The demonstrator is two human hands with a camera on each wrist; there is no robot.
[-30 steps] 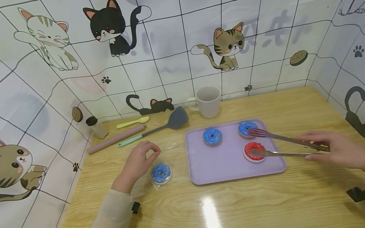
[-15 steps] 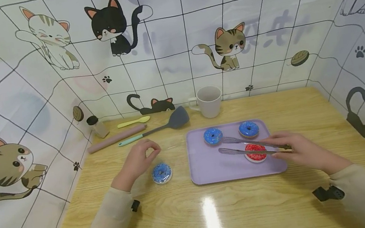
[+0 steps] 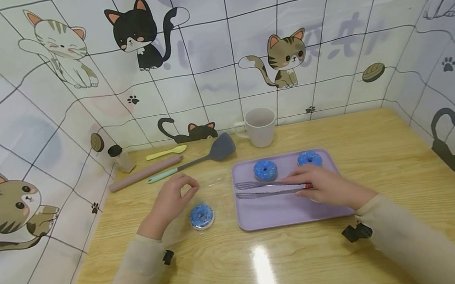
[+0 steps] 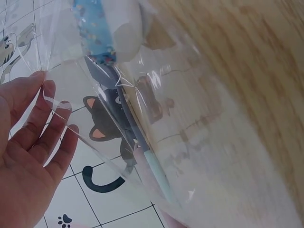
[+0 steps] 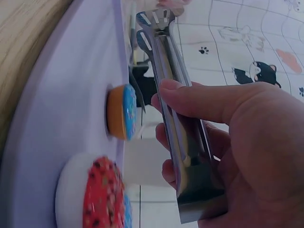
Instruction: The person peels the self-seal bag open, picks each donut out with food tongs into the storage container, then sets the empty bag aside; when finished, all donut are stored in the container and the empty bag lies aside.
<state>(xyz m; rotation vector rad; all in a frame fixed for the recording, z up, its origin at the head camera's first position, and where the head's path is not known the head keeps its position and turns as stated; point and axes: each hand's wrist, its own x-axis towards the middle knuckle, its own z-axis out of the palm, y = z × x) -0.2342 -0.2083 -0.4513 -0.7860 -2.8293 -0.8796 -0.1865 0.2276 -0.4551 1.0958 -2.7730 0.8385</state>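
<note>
My left hand (image 3: 170,203) pinches the edge of a clear plastic bag (image 4: 204,109) between thumb and fingers, left of the tray. Inside the bag lies a blue-iced donut (image 3: 201,216) with a white base. Metal tongs (image 5: 183,137) are gripped in my right hand (image 3: 330,185), over the lilac tray (image 3: 275,216). Their slotted tips point left, apart, with nothing between them. On the tray, one blue donut (image 3: 265,170) lies at the back and a second blue donut (image 3: 309,158) to its right. The red-sprinkled donut (image 5: 102,194) is mostly hidden under my right hand in the head view.
Behind my left hand lie a rolling pin (image 3: 145,173), a yellow spoon (image 3: 166,152) and a spatula (image 3: 220,147). A shaker with a black lid (image 3: 121,159) stands at the back left corner. A grey mug (image 3: 261,127) stands behind the tray, near the cat-patterned wall.
My right hand has carried the tongs leftward across the tray, from beside the red donut to the tray's left part. The left hand and bagged donut stay about where they were.
</note>
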